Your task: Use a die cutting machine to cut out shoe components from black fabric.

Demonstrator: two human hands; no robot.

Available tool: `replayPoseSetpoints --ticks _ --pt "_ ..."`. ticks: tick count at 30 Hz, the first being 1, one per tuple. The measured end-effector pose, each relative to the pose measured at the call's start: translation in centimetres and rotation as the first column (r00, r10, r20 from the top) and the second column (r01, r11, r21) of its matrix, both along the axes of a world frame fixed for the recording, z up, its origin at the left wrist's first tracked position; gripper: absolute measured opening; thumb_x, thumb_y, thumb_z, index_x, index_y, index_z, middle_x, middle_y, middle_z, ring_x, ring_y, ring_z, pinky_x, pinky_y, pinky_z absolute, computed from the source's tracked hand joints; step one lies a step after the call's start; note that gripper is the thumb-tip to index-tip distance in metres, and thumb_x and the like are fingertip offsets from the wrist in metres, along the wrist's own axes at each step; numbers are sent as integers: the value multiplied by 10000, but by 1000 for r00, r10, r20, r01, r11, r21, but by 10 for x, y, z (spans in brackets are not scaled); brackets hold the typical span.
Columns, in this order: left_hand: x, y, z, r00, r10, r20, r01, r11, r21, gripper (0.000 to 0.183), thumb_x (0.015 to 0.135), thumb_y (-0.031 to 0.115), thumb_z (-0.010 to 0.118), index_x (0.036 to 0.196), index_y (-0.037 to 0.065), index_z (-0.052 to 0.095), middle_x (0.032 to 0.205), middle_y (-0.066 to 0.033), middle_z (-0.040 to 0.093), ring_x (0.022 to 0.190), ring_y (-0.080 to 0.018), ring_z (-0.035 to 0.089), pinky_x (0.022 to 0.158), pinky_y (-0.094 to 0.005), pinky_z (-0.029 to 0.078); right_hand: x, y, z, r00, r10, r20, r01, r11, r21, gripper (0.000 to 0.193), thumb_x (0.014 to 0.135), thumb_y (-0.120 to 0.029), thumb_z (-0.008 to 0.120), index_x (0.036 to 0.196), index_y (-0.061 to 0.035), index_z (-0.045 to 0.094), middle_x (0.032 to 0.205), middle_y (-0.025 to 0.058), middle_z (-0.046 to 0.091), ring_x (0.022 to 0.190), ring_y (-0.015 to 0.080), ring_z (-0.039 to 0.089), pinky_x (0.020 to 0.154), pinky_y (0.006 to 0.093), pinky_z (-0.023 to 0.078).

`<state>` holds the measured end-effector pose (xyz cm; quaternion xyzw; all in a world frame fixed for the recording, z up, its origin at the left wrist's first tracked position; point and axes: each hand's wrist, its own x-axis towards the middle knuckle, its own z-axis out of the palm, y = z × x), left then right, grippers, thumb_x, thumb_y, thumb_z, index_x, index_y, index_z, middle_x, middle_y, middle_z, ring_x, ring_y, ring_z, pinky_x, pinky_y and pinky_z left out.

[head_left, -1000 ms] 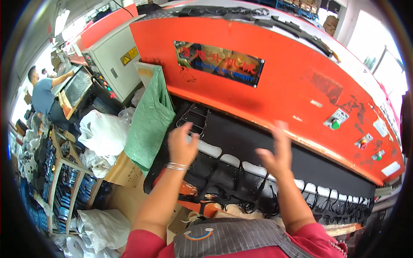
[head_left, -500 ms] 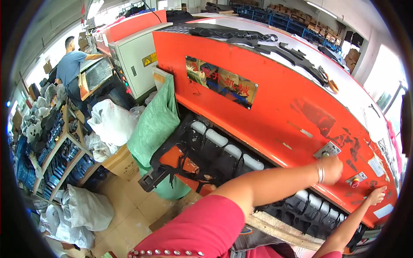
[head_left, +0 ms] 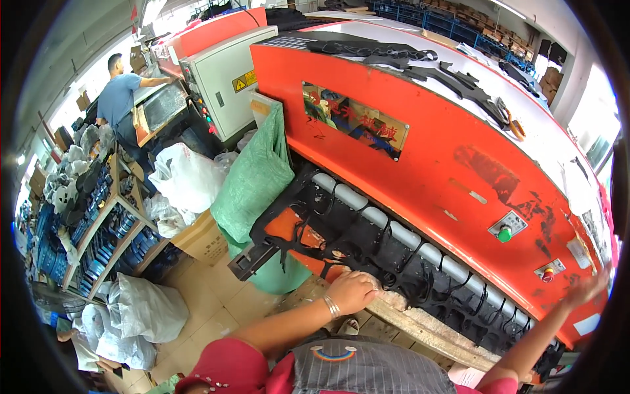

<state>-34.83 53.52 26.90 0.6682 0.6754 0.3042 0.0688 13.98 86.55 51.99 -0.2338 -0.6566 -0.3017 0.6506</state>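
A white bangle circles the wrist of my left hand [head_left: 352, 293], which rests on the pale, worn front edge of a cutting board [head_left: 420, 322]. Its fingers lie over the edge, beside black sheet material [head_left: 367, 246] cut into straps and loops. My right hand [head_left: 589, 285] is raised at the right end of the orange machine [head_left: 446, 167], smeared by motion, so its fingers cannot be read. Close to it sit a red knob [head_left: 548, 276] and, farther left, a green push button [head_left: 504, 234]. A grey segmented bar [head_left: 400, 233] runs along the material under the machine's front.
A green sack [head_left: 256, 177] leans by the machine's left end, near a grey cabinet [head_left: 226, 82]. White bags [head_left: 187, 177] and shelves of blue pieces [head_left: 98, 240] stand left. Another person [head_left: 121, 95] works behind them. Black scraps and orange-handled scissors [head_left: 515, 125] lie on the machine's top.
My left hand has left the green button and come down leftward to the board's edge. My right hand has lifted off the panel near the red knob. The view has shifted slightly.
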Motion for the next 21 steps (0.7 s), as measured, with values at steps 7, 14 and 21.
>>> replayPoseSetpoints --ticks 7,14,21 --pt "3 12 -2 987 157 8 -158 987 29 207 830 273 572 815 100 684 865 -34 637 895 -225 584 803 -390 451 -432 -144 -25 502 848 -169 -835 425 -348 313 861 -85 571 1136 60 540 1136 188 590 1081 260 561 959 380 430" --pt "-42 15 6 963 -110 247 162 966 -202 267 834 330 569 793 97 692 829 -75 655 833 -270 611 772 -404 482 -571 -121 -73 374 920 -119 -526 104 -844 287 847 -199 690 1026 16 625 977 136 648 948 230 627 830 319 485" --pt "-253 26 -8 901 350 257 -417 863 286 194 775 128 688 949 53 646 930 -110 615 875 -327 568 803 -408 460 -709 -116 -240 492 846 205 66 199 -978 453 867 -371 610 998 60 653 1003 250 646 986 383 616 878 402 489"
